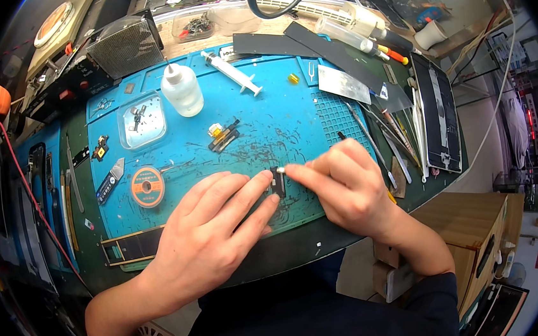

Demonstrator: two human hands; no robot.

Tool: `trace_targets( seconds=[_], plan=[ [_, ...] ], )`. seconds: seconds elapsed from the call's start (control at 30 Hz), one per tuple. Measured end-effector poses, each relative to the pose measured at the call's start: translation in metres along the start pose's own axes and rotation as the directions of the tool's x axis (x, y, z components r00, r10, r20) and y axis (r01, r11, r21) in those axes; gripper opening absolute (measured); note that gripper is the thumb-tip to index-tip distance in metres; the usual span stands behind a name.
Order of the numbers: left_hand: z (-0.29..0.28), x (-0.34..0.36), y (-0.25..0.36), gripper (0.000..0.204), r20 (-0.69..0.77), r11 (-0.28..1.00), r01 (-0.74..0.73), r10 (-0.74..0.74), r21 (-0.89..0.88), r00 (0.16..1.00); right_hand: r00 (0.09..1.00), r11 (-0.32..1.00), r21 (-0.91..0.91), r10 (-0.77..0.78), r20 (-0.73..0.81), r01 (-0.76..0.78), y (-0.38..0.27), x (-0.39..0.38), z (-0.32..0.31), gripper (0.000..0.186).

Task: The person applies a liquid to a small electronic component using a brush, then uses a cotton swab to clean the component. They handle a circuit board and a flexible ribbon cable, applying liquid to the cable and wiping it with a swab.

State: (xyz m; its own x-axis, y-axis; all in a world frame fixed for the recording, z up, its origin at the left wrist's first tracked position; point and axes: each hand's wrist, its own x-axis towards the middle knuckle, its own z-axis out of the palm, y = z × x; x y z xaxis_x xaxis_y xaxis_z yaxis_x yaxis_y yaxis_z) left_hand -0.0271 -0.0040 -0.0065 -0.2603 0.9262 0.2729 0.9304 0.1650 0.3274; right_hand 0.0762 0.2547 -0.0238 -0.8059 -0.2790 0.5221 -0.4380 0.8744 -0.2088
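My left hand (217,230) reaches over the blue mat (120,219), its fingertips on a small black component (277,185). My right hand (348,190) is curled, its index fingertip at a small silver piece (280,170) on that component's upper end; whatever its other fingers hold is hidden. Beyond both hands lie more small parts with yellow tape (221,135). An orange-labelled spool (147,186) and a blade tool (110,180) are left of my left hand. A long dark panel (129,247) lies partly behind that hand.
A white bottle (182,92), a syringe (232,74) and a parts tray (141,121) stand or lie at the back. Right are long tools (394,138), dark strips (329,54) and a tablet-like device (440,114). A wooden cabinet (469,227) is below the desk's right edge.
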Motion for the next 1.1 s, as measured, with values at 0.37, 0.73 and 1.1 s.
trace_targets(
  seconds=[0.37, 0.73, 1.1],
  plan=[
    [-0.001, -0.001, 0.0, 0.053, 0.006, 1.0, 0.002, -0.002, -0.006, 1.0, 0.999, 0.999, 0.036, 0.031, -0.037, -0.029, 0.0, 0.001, 0.0, 0.039],
    [-0.002, -0.001, 0.0, 0.055, 0.018, 1.0, 0.0, 0.0, 0.001, 1.0, 0.995, 0.979, 0.195, 0.051, 0.085, -0.066, 0.003, -0.006, -0.007, 0.039],
    [-0.002, -0.001, -0.001, 0.056, 0.019, 1.0, -0.005, 0.005, 0.008, 1.0, 0.994, 0.928, 0.366, 0.032, 0.104, -0.068, 0.007, -0.003, -0.013, 0.034]
  ],
)
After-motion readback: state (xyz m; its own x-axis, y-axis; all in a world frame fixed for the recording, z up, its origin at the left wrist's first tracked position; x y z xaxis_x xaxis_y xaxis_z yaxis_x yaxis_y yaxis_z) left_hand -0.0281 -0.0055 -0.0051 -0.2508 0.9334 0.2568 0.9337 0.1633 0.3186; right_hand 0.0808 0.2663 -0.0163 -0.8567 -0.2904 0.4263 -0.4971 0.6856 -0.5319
